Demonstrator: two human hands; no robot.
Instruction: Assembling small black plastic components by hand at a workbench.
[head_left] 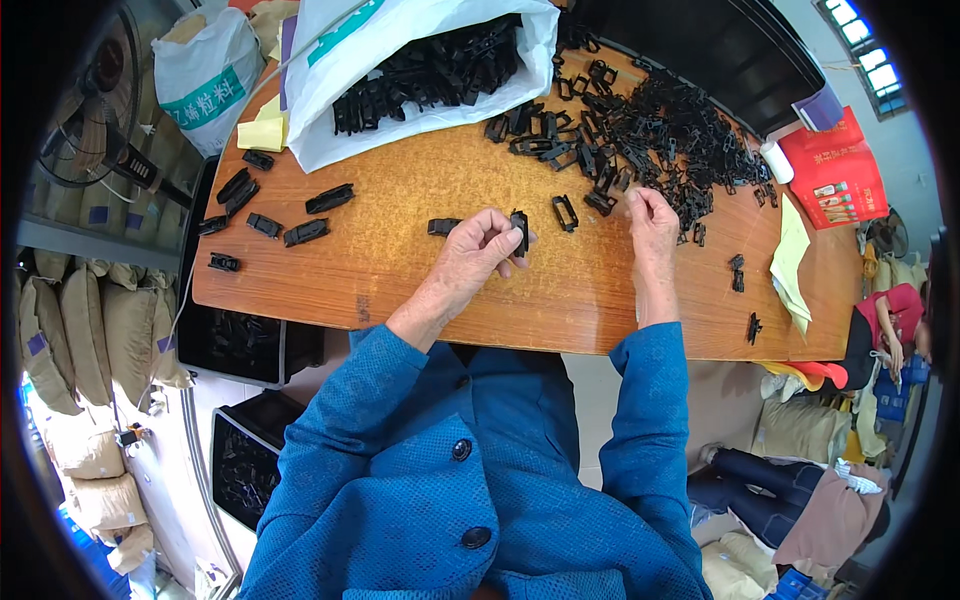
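Note:
My left hand [478,248] pinches a small black plastic part [520,232] upright between thumb and fingers, just above the wooden table. Beside its knuckles lies another black plastic piece [443,227]. My right hand [652,222] is at the near edge of a large pile of black plastic frames [660,130]. Its thumb and fingertips are drawn together close to one piece; what they grip, if anything, is hard to make out. Between my hands a single open black frame [565,212] rests on the table.
An open white sack [320,130] of black parts lies at the back. Several assembled-looking black pieces [306,232] sit at left. Yellow paper [791,262] and a red printed bag [832,170] are at right. Black crates [240,345] stand below left; a fan [100,100] beyond. Another person [888,325] is far right.

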